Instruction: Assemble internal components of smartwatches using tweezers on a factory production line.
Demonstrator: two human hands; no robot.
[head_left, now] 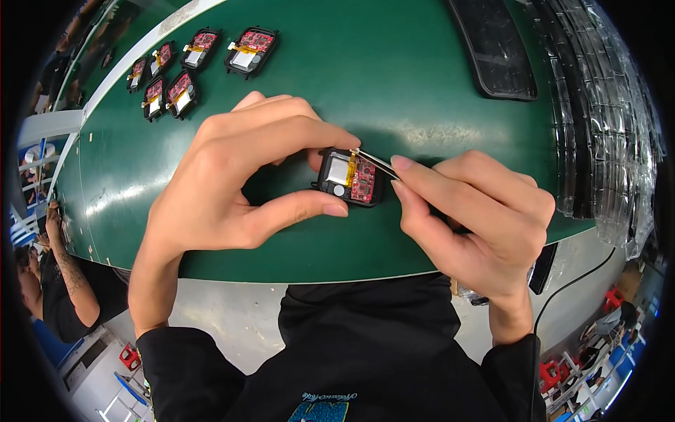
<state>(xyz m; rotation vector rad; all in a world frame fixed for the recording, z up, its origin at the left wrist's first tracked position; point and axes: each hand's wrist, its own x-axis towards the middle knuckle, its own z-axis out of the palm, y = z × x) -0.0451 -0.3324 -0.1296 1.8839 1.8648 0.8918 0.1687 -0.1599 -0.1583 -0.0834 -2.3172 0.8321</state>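
Observation:
Between the thumb and fingers of my left hand (246, 169) is a small black device housing (327, 184). Inside it lie a silver battery (338, 172), a red circuit board (363, 181) and a yellow flex strip. My right hand (478, 218) pinches a pair of metal tweezers (378, 164) between thumb and index finger. The tweezers' tips touch the top edge of the housing at the end of the yellow strip, right beside my left index fingertip. What the tips grip there is too small to tell.
Several similar opened housings (252, 50) lie at the far left of the green table (394, 70). A black tray (496, 49) is at the far right, beside stacked clear plastic trays (605, 141). Another person's arm (74, 274) rests near the left table edge.

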